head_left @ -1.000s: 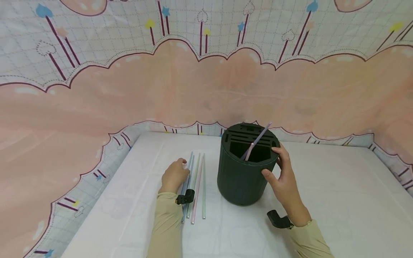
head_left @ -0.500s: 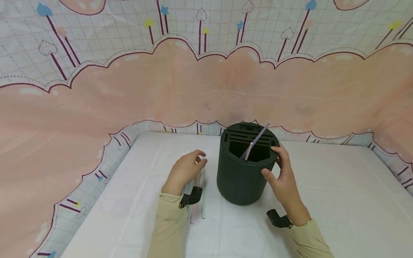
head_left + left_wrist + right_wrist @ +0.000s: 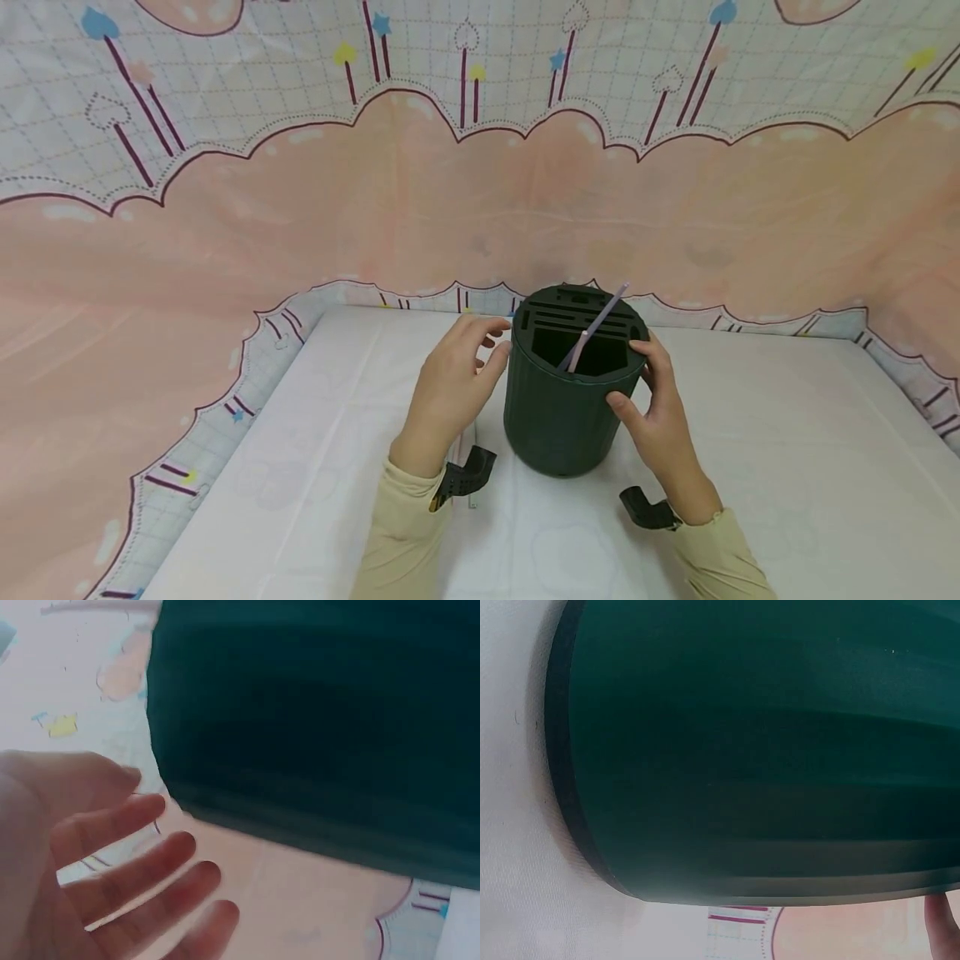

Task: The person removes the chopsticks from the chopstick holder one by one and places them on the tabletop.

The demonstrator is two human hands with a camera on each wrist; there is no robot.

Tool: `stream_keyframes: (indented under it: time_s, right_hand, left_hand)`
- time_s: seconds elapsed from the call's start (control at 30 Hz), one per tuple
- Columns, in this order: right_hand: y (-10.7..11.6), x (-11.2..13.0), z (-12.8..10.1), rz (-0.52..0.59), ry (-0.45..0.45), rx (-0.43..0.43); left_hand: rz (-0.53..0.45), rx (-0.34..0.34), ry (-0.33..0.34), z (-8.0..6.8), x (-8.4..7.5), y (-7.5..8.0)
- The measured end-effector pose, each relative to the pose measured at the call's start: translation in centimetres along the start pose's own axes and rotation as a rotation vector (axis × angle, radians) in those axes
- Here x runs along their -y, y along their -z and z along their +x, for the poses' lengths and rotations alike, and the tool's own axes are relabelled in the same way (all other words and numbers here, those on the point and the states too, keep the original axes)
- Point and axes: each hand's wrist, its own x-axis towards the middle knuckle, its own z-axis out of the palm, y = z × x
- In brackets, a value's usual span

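A dark green round knife holder (image 3: 562, 425) with slots in its top stands upright on the white table. From its large opening rise a purple straw (image 3: 609, 308) and a shorter pink straw (image 3: 578, 352), both leaning. My right hand (image 3: 663, 433) holds the holder's right side, thumb in front and fingers at the rim. My left hand (image 3: 450, 383) is raised beside the left of the rim; in the left wrist view its fingers (image 3: 142, 866) are loosely bent and hold nothing, slightly apart from the holder (image 3: 315, 727). A green straw (image 3: 472, 502) lies below, largely covered by my left arm.
The white table (image 3: 810, 450) extends to both sides of the holder. Behind it hangs a peach and white patterned cloth (image 3: 420, 217). A black wrist camera (image 3: 468, 471) sits on my left wrist and another camera (image 3: 647, 510) on my right.
My left hand has risen from the straws on the table and moved right to the holder's left side, and its arm covers most of them. My right hand and the holder stay put.
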Motion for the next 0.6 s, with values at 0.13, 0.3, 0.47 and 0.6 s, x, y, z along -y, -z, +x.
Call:
stream_keyframes:
  time_s: [0.13, 0.3, 0.47, 0.6]
  right_hand:
    - [0.1, 0.0, 0.1, 0.001, 0.005, 0.005]
    - [0.2, -0.3, 0.2, -0.003, 0.0, 0.004]
    - [0.2, -0.4, 0.4, 0.009, 0.001, 0.004]
    - [0.2, -0.6, 0.5, 0.028, 0.01, 0.004]
  left_hand:
    - [-0.003, -0.028, -0.097, 0.0, -1.2, -0.2]
    - [0.056, -0.025, -0.164, 0.1, -2.3, -0.9]
    - [0.051, -0.043, -0.227, 0.3, -2.9, -1.3]
    - [0.024, -0.019, -0.274, 0.4, -3.3, -1.4]
